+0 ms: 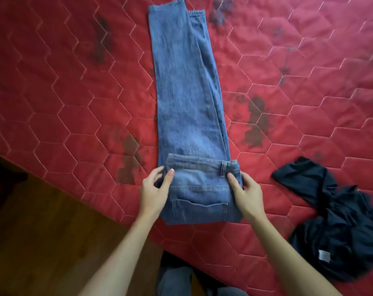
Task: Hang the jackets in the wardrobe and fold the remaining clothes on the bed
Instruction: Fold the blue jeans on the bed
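Bottom middle of the frame you get the person's own legs in grey trousers [175, 280], right at the corner of the bed [74, 82]. Dark wooden floor [42, 221] fills the lower left. Both bare forearms come up from the bottom edge.

The left hand [154, 193] has hold of the left edge of the blue jeans [190, 92] at the waist end, thumb flat on top of the denim and fingers curled round the side. The right hand [246, 195] does the same on the right edge, with its thumb on top just beside a belt loop [224, 167]. So both hands are grasping the jeans, neither one loose.

The waist part is turned over onto the legs, and a back pocket [199, 210] faces up between the two hands.

Over in the lower right a crumpled black garment [339, 221] lies on the bed, close to the right forearm but not touching the jeans. A small white label [322, 255] shows on it. Can't tell what kind of garment it is.

Further up, the jeans run as one long strip from the lower middle to the top middle, leg stacked on leg, lying flat. The hems end at the top edge of the frame. The bed cover is red, quilted in hexagons, with dark blotchy prints scattered about.
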`<state>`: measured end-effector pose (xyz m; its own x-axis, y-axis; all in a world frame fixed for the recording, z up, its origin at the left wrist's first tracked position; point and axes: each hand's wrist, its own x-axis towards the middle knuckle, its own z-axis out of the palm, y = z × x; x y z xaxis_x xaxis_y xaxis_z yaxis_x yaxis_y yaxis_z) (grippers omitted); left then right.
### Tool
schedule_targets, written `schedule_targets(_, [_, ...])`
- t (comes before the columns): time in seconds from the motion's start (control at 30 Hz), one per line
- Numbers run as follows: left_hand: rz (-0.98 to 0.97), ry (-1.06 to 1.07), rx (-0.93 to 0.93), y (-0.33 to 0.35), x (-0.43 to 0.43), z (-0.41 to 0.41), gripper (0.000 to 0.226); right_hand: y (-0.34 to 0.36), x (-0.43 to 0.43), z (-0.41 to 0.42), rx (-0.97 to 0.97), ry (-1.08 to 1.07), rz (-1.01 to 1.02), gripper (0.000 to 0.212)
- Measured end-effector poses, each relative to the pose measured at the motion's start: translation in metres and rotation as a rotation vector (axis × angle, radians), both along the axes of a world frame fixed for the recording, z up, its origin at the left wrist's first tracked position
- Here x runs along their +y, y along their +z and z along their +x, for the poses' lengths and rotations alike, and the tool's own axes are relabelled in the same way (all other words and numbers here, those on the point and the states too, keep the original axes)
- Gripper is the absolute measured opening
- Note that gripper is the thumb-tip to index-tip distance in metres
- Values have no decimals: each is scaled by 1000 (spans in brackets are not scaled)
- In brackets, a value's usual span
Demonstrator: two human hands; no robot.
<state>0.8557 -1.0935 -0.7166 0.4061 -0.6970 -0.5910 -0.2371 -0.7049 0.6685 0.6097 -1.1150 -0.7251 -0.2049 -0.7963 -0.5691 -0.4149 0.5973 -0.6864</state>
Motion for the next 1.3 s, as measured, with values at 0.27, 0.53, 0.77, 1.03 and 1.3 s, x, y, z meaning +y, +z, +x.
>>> schedule_targets(0.27, [251, -51, 226, -9, 46, 0, 27, -6, 18, -13, -452, -168, 371, 55])
schedule_targets(0.53, [42, 1, 213, 18, 71, -12, 43, 13, 24, -15, -280, 106, 26, 6])
schedule_targets(0.77, [304, -5, -19, -37, 49, -1, 60, -13, 8, -3, -14, 368, 200, 38])
schedule_targets(1.03, [599, -147, 45, -46, 92, -2, 78, -11, 60, -6, 273, 375, 640, 70])
schedule_targets(1.3, [424, -189, -17, 0, 166, -4, 46, 17, 130, -7, 85, 63, 474, 31])
